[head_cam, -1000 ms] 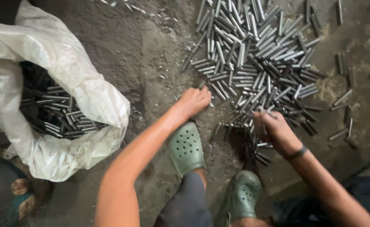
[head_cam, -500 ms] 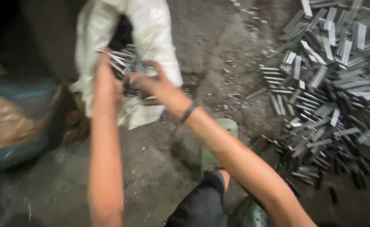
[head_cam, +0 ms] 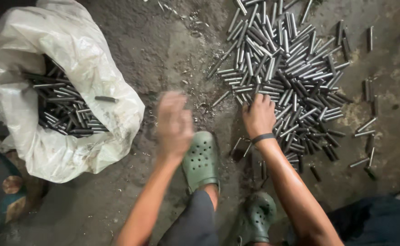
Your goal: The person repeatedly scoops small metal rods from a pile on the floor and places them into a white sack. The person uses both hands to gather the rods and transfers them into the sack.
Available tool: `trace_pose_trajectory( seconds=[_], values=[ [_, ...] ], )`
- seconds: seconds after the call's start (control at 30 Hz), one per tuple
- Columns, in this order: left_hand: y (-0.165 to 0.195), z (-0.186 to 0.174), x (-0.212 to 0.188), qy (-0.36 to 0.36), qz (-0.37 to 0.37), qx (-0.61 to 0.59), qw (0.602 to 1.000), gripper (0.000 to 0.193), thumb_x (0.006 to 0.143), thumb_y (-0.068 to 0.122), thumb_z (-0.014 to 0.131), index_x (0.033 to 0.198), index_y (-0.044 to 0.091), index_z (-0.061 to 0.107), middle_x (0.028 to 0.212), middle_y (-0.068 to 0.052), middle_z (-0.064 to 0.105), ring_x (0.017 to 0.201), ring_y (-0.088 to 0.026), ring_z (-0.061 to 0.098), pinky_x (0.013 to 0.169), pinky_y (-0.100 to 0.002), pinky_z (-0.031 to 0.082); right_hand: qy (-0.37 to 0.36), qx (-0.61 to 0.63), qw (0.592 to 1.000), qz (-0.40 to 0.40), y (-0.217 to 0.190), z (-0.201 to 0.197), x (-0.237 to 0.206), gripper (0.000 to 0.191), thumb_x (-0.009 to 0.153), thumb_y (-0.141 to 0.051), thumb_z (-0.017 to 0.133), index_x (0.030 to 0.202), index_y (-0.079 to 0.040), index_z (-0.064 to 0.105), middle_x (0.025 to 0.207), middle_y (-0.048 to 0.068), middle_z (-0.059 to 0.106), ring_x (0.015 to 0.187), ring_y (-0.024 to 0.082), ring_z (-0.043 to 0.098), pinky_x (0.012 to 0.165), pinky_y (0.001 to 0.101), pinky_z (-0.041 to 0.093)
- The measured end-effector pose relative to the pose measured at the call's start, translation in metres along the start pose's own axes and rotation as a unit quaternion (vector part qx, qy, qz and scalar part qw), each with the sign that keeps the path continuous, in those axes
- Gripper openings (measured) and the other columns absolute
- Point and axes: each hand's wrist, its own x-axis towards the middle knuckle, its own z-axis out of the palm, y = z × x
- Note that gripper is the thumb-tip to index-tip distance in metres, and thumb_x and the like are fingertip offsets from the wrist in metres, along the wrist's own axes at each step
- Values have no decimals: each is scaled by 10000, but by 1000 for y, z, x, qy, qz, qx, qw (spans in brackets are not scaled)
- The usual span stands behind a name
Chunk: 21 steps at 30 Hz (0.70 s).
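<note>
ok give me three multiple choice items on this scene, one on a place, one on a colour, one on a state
1. Where is the white sack relative to the pile of metal rods?
A. to its left
B. on top of it
C. to its right

2. What colour are the clogs?
A. red
B. green
C. yellow

3. How does the left hand appear?
A. sharp, flat on the pile
B. motion-blurred, above the floor
C. inside the sack

Answers: 1 A, the sack lies at the image's left side. 2 B, both clogs are green. 3 B, it is blurred, while the right hand rests on rods.
</note>
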Motion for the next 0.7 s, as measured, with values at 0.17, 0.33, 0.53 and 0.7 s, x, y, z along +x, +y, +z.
trace_pose_trajectory(
  seconds=[0.17, 0.33, 0.53, 0.7],
  values=[
    [20, 74, 24, -96, 64, -1, 993, 328, 924, 35, 667, 1251, 21, 644, 1285, -149, 641, 1280, -338, 568, 1110, -470, 473, -52, -38, 997, 47, -18, 34, 0, 394, 829, -253, 733, 1070, 1, 553, 1083, 215, 592, 1006, 427, 630, 750, 531, 555],
    [0, 103, 49, -116, 82, 63, 988, 324, 911, 54, 664, 1233, 18, 654, 1292, -135, 640, 1285, -339, 562, 1097, -453, 468, -74, -89, 991, 70, -24, 33, 5, 216, 946, -171, 637, 1100, -39, 563, 1100, 174, 614, 1001, 401, 658, 742, 540, 560],
    [13, 141, 92, -151, 134, 195, 960, 441, 807, 99, 633, 1230, -25, 609, 1260, -172, 614, 1258, -361, 531, 1049, -515, 427, -219, -36, 970, 100, -7, 27, 14, 376, 958, -321, 595, 1120, 17, 562, 992, 229, 672, 933, 427, 694, 804, 500, 562],
    [28, 156, 87, -240, 58, 214, 945, 211, 938, 91, 561, 1129, 16, 613, 1202, -173, 603, 1162, -354, 554, 1024, -540, 435, -312, 507, 797, 101, 42, -7, -19, 375, 995, -297, 545, 1041, 49, 684, 882, 152, 696, 778, 261, 677, 675, 355, 545]
  ],
)
